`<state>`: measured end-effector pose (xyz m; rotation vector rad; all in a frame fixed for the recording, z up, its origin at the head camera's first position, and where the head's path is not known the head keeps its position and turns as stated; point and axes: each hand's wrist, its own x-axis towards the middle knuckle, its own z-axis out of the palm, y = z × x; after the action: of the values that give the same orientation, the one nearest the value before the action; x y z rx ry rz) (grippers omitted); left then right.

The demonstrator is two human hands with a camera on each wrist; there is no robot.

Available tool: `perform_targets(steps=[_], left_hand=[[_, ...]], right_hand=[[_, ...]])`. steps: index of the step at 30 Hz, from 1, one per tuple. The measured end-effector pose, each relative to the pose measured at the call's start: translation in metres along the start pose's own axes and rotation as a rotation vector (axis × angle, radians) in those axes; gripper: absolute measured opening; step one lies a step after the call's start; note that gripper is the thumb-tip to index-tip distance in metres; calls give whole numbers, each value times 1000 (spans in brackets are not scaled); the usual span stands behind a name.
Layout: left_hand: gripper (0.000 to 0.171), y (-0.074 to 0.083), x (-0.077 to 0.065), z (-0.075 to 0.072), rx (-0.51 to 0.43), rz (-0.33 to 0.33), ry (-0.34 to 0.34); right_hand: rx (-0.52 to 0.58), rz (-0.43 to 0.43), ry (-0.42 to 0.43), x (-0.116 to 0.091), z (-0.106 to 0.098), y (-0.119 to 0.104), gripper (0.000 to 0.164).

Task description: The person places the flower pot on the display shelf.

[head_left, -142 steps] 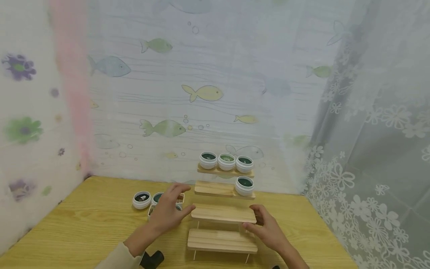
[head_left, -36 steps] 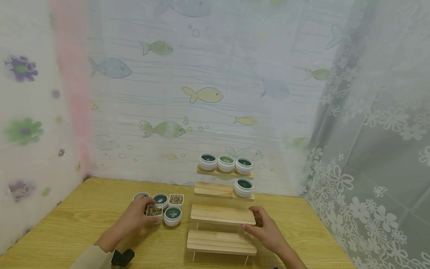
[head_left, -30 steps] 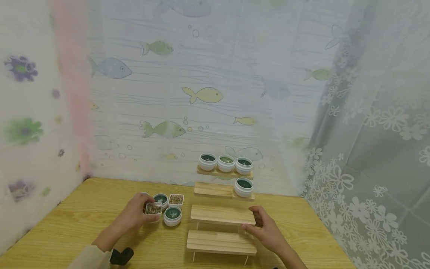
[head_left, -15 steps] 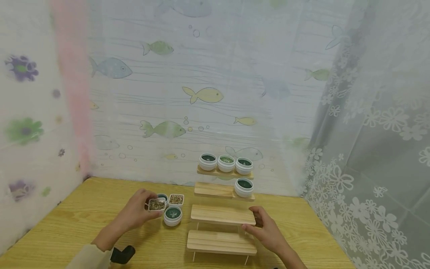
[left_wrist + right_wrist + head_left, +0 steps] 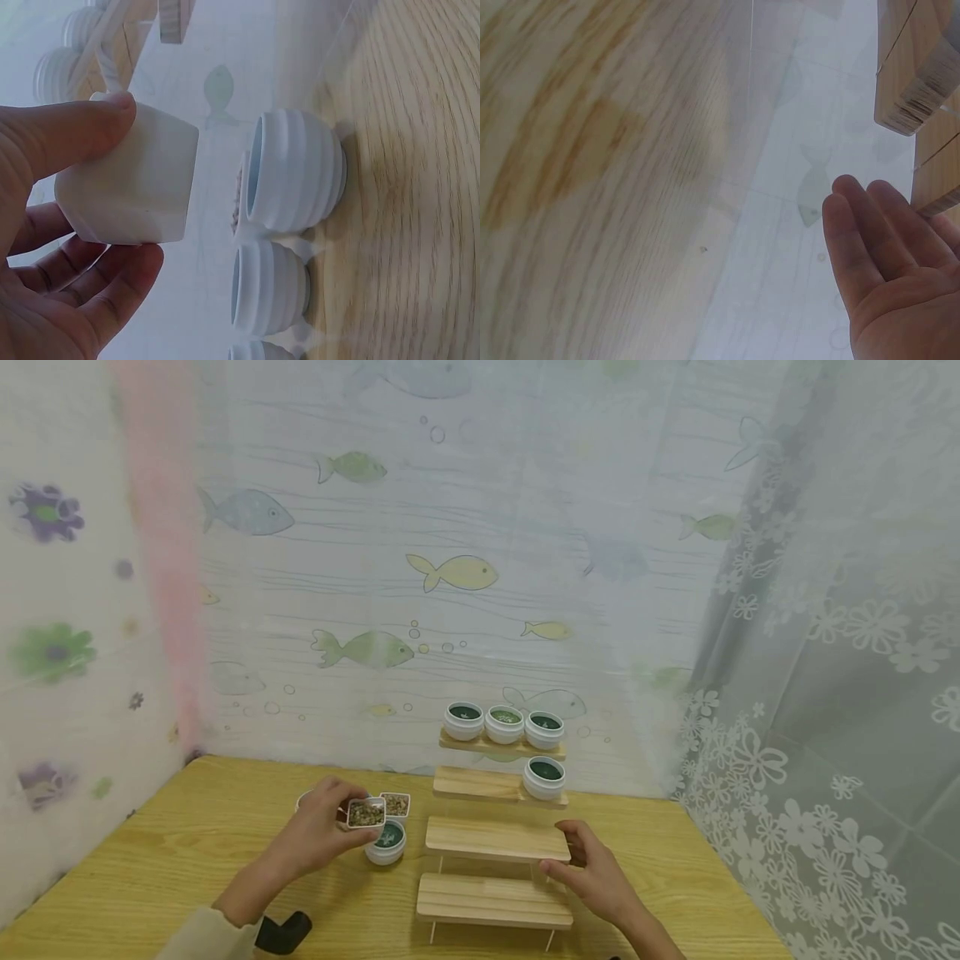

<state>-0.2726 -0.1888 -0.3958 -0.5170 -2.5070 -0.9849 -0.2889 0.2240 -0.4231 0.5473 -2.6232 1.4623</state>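
My left hand (image 5: 318, 828) holds a small square white pot (image 5: 366, 813) full of brown granules, thumb on one side and fingers on the other. In the left wrist view the pot (image 5: 139, 176) is raised off the table. Just below and behind it are a round white pot (image 5: 386, 847) with a dark green top and another square pot (image 5: 397, 803) of granules. At the right end of a tiered wooden display stand (image 5: 495, 838), my right hand (image 5: 596, 875) holds the third step down between thumb and fingers. In the right wrist view several fingers (image 5: 877, 240) extend beside the stand.
Three round white pots (image 5: 505, 725) line the top step, and one more (image 5: 544, 778) sits at the right of the second. A round pot's rim (image 5: 302, 799) shows behind my left hand. Near my left sleeve is a black object (image 5: 285, 933). Fish-print curtains (image 5: 450, 568) hang behind.
My left hand has gone from near the stand to the pot group, gripped the square pot, lifted it and carried it rightward. My right hand stays at the stand.
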Motion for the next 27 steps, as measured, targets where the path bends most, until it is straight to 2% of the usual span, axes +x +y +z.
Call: perform_targets(steps=[18, 21, 27], left_hand=[[46, 27, 3, 11, -59, 76, 17], [46, 31, 4, 12, -59, 108, 30], [47, 42, 10, 15, -116, 173, 71]], right_hand=[[31, -9, -16, 0, 0, 1, 63], [38, -4, -11, 0, 0, -1, 62], [15, 4, 0, 0, 0, -1, 62]])
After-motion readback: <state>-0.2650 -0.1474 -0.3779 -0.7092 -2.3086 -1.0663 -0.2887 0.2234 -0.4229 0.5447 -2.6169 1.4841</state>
